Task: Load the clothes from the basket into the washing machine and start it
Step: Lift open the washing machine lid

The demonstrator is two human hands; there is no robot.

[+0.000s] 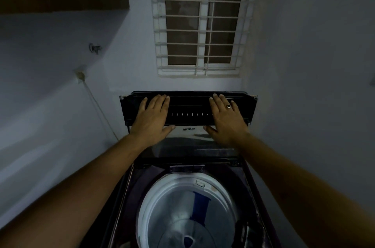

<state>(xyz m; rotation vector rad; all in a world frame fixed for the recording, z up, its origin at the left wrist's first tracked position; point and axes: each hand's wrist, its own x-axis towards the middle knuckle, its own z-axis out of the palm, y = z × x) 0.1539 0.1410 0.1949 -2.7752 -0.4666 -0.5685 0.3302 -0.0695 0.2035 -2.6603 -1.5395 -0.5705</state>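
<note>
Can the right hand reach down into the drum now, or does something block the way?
Probably yes. The lid is raised and folded back, so the drum lies open below with nothing over its mouth. The right hand rests flat on the lid, holding nothing, as does the left hand; it would only need to let go.

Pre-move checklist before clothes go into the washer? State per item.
1. Lid raised clear of the opening: ok, folded up toward the wall.
2. Lid secured: ok for now, left hand and right hand lie flat on it; whether it stands by itself, cannot tell.
3. Drum clear of clothes: ok in the visible part; the bottom edge is cut off.
4. Hands free to pick up clothes: not ok, both are on the lid.
5. Basket within reach: cannot tell, not in view.
6. Power connected: cannot tell; only a wall socket with a cord shows.
</note>
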